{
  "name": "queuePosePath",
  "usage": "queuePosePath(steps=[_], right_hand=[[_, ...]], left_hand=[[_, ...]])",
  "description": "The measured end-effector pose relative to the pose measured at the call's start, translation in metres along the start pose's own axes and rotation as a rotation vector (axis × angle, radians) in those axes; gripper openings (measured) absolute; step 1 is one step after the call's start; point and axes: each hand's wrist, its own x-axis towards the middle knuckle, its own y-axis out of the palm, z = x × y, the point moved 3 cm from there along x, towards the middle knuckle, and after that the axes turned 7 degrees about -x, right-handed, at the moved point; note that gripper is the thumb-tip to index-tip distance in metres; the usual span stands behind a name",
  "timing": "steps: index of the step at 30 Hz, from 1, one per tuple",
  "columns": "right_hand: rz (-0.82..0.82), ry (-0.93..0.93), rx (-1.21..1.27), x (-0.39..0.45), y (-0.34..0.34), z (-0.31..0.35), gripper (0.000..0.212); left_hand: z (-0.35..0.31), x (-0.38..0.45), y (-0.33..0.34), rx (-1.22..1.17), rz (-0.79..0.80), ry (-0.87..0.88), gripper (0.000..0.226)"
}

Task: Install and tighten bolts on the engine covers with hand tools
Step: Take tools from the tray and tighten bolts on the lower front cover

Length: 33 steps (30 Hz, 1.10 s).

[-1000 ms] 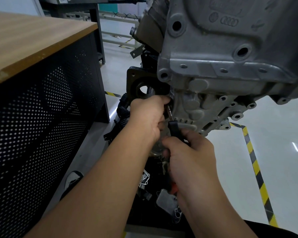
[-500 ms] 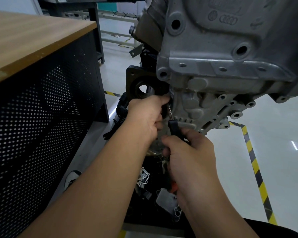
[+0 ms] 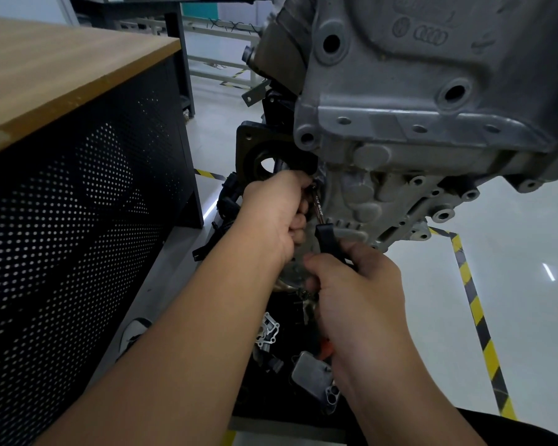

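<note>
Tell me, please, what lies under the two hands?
Below the right hand and left hand lie loose metal parts: a finned grey cooler and a small gasket-shaped plate. The arms hide the rest.

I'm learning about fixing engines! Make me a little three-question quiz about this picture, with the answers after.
1. True or false: the right hand grips the black handle of the wrench.
2. Which hand is up at the tool's head, against the engine? A) left hand B) right hand C) neither
3. Fill in: the workbench on the left has a ____ top.

Key
1. True. Its fingers curl round the handle.
2. A. The left hand is curled at the wrench's upper end; the bolt itself is hidden.
3. Wooden, above a black perforated panel.
</note>
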Motion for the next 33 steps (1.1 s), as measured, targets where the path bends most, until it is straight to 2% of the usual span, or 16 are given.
queuePosePath(steps=[10,16,21,26,29,33], right_hand=[[-0.002,-0.005,-0.012,-0.0007,-0.0001,-0.0010,0.009],[0.012,0.000,0.019,-0.0011,0.0004,-0.0006,0.012],[0.016,0.008,0.026,-0.0014,0.0018,-0.0007,0.014],[0.016,0.009,0.035,-0.0018,0.0017,0.0001,0.014],[0.014,-0.003,0.032,-0.0025,0.0024,0.0011,0.022],[-0.002,-0.010,0.010,-0.0026,0.0030,0.0016,0.024]], left_hand=[[-0.0052,-0.0018,0.0015,0.055,-0.077,0.161,0.025],[-0.0054,-0.0020,0.0023,0.070,-0.079,0.136,0.008],[-0.0071,0.0040,0.0027,0.192,-0.126,0.278,0.025],[-0.0081,0.0011,0.0008,0.138,-0.101,0.223,0.029],[-0.0063,-0.0023,0.0045,0.154,-0.040,0.143,0.020],[-0.0065,-0.0022,0.0080,0.165,-0.077,0.198,0.017]])
